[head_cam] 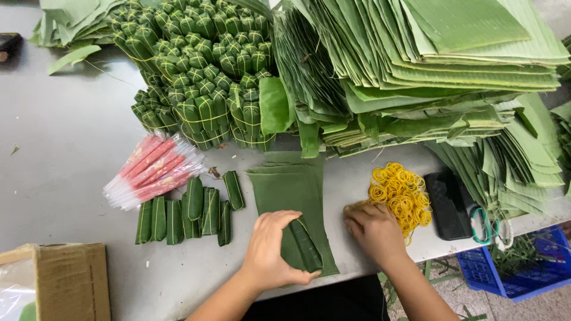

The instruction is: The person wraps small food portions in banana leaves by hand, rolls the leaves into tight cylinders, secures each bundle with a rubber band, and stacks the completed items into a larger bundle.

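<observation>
Wrapping a leaf roll on the grey surface point(71, 154)
Left hand point(270, 249) is clasping the leaf roll point(304, 244); right hand point(372, 229), fingers curled, is touching rubber bands point(401, 196). A loosened clasp could let it unroll.

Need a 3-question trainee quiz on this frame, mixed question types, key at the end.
1. True or false: the left hand holds down a leaf-wrapped roll on the flat leaf pieces.
2. Which is the right hand nearest to? A) yellow rubber bands B) black phone C) cardboard box
3. Fill in: the row of finished rolls lies just below a clear packet of ___ sticks.

Key: 1 true; 2 A; 3 red.
</observation>
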